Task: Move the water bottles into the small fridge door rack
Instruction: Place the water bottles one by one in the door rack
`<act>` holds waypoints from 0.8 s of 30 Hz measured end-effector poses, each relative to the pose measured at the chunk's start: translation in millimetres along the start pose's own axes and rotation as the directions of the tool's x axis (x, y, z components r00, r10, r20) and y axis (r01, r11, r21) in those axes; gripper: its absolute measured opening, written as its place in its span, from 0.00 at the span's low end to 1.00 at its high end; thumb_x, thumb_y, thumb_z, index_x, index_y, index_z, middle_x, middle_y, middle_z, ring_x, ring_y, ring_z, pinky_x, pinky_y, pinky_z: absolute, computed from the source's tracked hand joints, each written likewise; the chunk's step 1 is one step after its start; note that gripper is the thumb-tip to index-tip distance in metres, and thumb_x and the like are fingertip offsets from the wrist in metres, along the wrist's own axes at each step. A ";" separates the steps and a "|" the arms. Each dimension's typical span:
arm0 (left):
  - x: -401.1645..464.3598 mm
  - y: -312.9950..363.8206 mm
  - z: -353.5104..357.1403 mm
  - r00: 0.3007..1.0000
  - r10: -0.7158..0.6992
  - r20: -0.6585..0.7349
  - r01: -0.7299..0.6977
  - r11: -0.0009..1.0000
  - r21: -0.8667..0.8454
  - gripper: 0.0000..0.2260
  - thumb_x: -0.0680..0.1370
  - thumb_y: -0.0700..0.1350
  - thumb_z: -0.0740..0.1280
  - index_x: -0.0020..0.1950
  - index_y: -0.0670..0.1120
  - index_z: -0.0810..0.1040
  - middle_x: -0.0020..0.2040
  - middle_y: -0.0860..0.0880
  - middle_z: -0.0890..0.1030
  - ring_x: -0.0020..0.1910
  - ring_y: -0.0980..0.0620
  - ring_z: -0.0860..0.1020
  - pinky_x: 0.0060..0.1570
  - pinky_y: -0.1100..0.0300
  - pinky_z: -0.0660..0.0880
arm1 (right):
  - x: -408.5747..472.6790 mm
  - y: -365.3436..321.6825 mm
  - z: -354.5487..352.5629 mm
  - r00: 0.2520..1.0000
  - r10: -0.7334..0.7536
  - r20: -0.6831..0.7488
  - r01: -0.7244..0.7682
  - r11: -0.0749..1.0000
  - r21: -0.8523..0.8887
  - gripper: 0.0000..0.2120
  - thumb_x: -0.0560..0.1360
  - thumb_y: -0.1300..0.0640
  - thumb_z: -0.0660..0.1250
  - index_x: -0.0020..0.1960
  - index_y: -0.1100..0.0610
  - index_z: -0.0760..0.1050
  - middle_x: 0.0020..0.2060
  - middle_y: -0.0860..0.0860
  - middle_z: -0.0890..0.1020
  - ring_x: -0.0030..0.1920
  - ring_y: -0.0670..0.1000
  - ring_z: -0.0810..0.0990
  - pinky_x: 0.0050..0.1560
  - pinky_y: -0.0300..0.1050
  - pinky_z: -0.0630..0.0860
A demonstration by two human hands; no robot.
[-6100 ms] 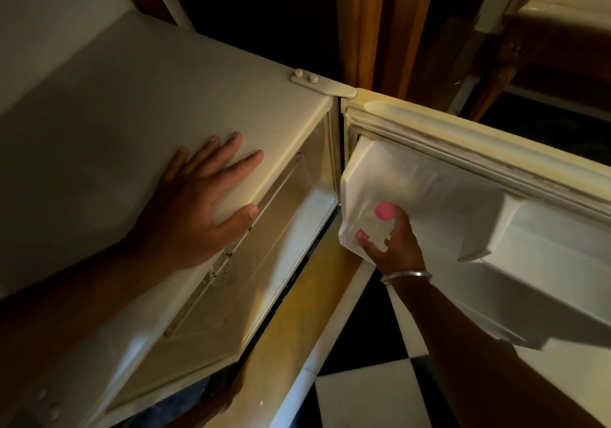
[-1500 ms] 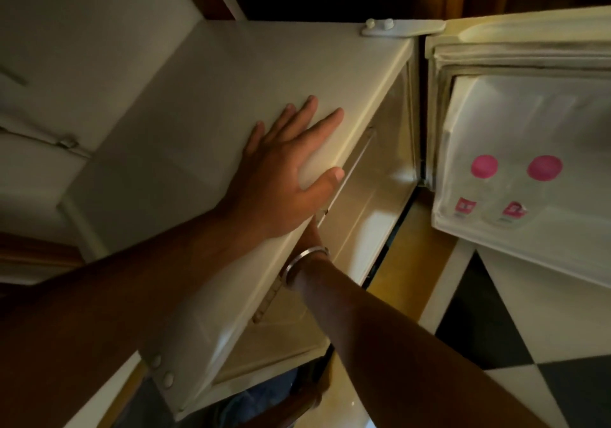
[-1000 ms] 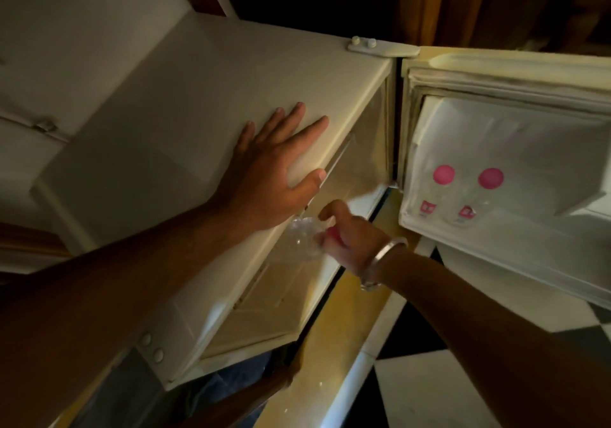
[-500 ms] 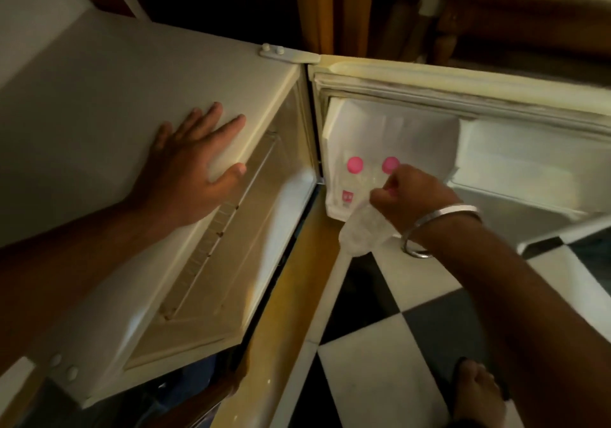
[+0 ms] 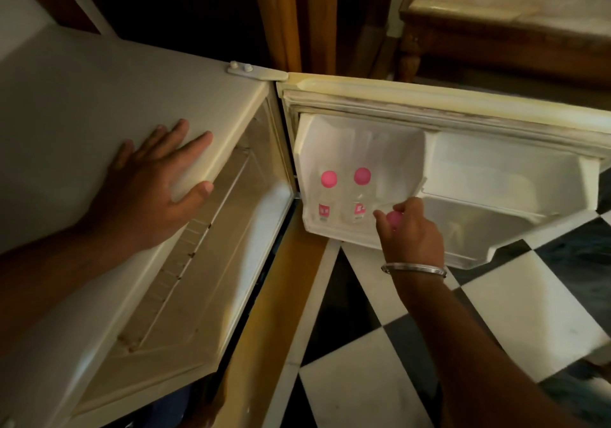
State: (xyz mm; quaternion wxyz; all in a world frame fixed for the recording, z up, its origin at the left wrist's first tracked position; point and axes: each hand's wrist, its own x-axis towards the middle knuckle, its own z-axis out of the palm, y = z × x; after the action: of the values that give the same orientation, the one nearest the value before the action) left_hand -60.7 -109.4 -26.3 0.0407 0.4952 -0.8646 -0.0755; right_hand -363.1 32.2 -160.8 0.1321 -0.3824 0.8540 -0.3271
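Now third water bottle at front edge of door rack, pink cap pinched in fingers of my right hand. Two pink-capped bottles upright inside rack, just left of it. My left hand spread flat on fridge top, across from rack. Bangle on right wrist.

Small fridge at left, its open door hinged to the right. Door rack: two water bottles upright, side by side at its left end. Third bottle just right of them, in the right hand; left hand flat on the fridge top.
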 end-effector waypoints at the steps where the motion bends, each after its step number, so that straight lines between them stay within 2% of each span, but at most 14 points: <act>1: 0.4 -0.4 0.6 1.000 0.001 -0.001 -0.001 1.000 0.002 0.34 0.73 0.65 0.53 0.79 0.58 0.60 0.82 0.49 0.56 0.80 0.46 0.53 0.76 0.39 0.49 | 2.1 7.0 6.2 1.000 -0.013 0.001 0.013 1.000 0.023 0.15 0.75 0.46 0.67 0.52 0.55 0.68 0.32 0.46 0.74 0.30 0.48 0.72 0.33 0.43 0.68; 4: 1.4 -1.7 1.9 1.000 0.000 -0.005 0.000 1.000 0.001 0.33 0.74 0.64 0.53 0.79 0.58 0.59 0.82 0.49 0.56 0.80 0.46 0.54 0.76 0.39 0.49 | 8.0 27.7 22.9 0.999 -0.002 0.051 -0.007 0.987 0.159 0.15 0.75 0.52 0.69 0.58 0.55 0.68 0.36 0.46 0.76 0.34 0.47 0.75 0.39 0.43 0.73; 6: 2.2 -2.9 3.1 1.000 0.002 -0.011 -0.002 1.000 -0.002 0.33 0.73 0.65 0.53 0.79 0.58 0.60 0.82 0.49 0.57 0.80 0.46 0.54 0.76 0.39 0.49 | 12.4 40.1 32.2 0.998 -0.038 0.052 0.028 0.983 0.184 0.15 0.76 0.56 0.68 0.60 0.56 0.69 0.34 0.46 0.77 0.34 0.44 0.76 0.39 0.40 0.73; 7: 2.6 -3.2 2.6 1.000 0.004 -0.015 -0.004 1.000 -0.003 0.33 0.73 0.65 0.53 0.79 0.59 0.60 0.82 0.49 0.57 0.80 0.46 0.54 0.76 0.39 0.50 | 15.7 44.7 34.3 0.998 -0.059 0.030 0.053 0.984 0.167 0.14 0.76 0.57 0.68 0.59 0.56 0.70 0.33 0.47 0.76 0.33 0.45 0.75 0.38 0.41 0.74; 9: 2.9 -3.3 2.5 1.000 0.005 -0.014 -0.005 1.000 -0.012 0.33 0.74 0.65 0.54 0.79 0.59 0.59 0.82 0.50 0.57 0.80 0.47 0.54 0.76 0.39 0.49 | 25.3 54.0 36.5 0.997 -0.063 -0.047 0.068 0.991 0.114 0.09 0.75 0.55 0.68 0.52 0.57 0.72 0.34 0.49 0.74 0.34 0.50 0.74 0.38 0.48 0.75; 11: 2.6 -4.1 2.6 1.000 -0.001 -0.006 0.001 1.000 -0.012 0.33 0.74 0.64 0.54 0.79 0.60 0.59 0.82 0.50 0.56 0.80 0.48 0.53 0.76 0.40 0.48 | 37.1 64.0 38.6 0.996 -0.049 -0.076 0.053 0.997 0.063 0.12 0.73 0.52 0.71 0.49 0.60 0.74 0.39 0.53 0.73 0.39 0.57 0.76 0.43 0.53 0.75; 13: 1.9 -3.5 3.3 1.000 0.000 -0.003 0.000 1.000 -0.015 0.32 0.74 0.64 0.54 0.79 0.60 0.59 0.82 0.50 0.56 0.80 0.48 0.53 0.77 0.40 0.48 | 46.4 75.4 40.2 0.999 -0.037 -0.018 0.038 0.998 0.056 0.19 0.70 0.51 0.74 0.53 0.63 0.75 0.47 0.60 0.75 0.48 0.63 0.77 0.51 0.59 0.76; 15: 1.4 -3.5 2.9 1.000 0.000 -0.003 0.000 1.000 -0.015 0.32 0.74 0.64 0.54 0.79 0.60 0.59 0.82 0.50 0.56 0.80 0.48 0.53 0.77 0.40 0.48 | 51.8 82.9 43.0 0.994 0.002 0.113 -0.016 0.992 0.124 0.24 0.69 0.54 0.76 0.59 0.63 0.72 0.54 0.61 0.76 0.54 0.63 0.77 0.55 0.60 0.76; 17: 1.8 -3.5 2.4 1.000 -0.003 -0.003 0.002 1.000 -0.016 0.32 0.74 0.64 0.55 0.79 0.59 0.59 0.82 0.50 0.56 0.80 0.48 0.53 0.77 0.40 0.48 | 54.0 88.8 45.7 0.981 0.009 0.196 -0.044 0.983 0.176 0.24 0.69 0.58 0.75 0.60 0.61 0.69 0.54 0.60 0.78 0.52 0.62 0.78 0.53 0.58 0.78; 19: 2.7 -3.5 2.7 1.000 -0.003 -0.001 0.003 1.000 -0.014 0.32 0.74 0.63 0.55 0.79 0.60 0.59 0.82 0.51 0.56 0.80 0.48 0.53 0.76 0.40 0.48 | 55.2 94.6 47.9 0.986 -0.003 0.168 -0.022 0.989 0.146 0.22 0.69 0.61 0.74 0.60 0.61 0.69 0.52 0.61 0.79 0.50 0.62 0.80 0.51 0.59 0.79; 21: 2.9 -3.9 3.2 1.000 0.000 -0.006 0.000 1.000 -0.012 0.32 0.74 0.63 0.55 0.79 0.60 0.59 0.82 0.51 0.56 0.80 0.48 0.53 0.76 0.40 0.48 | 56.6 96.1 49.2 0.989 -0.001 0.146 -0.018 0.991 0.133 0.22 0.68 0.62 0.74 0.58 0.62 0.69 0.53 0.61 0.77 0.51 0.62 0.79 0.50 0.62 0.79; 24: 2.6 -4.2 3.6 1.000 0.006 -0.018 -0.006 1.000 -0.014 0.33 0.74 0.64 0.55 0.79 0.59 0.60 0.82 0.50 0.57 0.80 0.47 0.54 0.76 0.40 0.49 | 64.6 99.2 52.5 0.979 -0.028 0.204 0.006 0.994 0.110 0.27 0.65 0.61 0.77 0.61 0.64 0.70 0.56 0.63 0.72 0.55 0.63 0.76 0.51 0.62 0.78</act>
State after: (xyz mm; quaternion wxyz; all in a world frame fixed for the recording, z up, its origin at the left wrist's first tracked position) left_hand -59.0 -113.4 -30.6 0.0521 0.4928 -0.8652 -0.0772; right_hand -437.8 9.3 -264.1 0.2374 -0.4136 0.8134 -0.3330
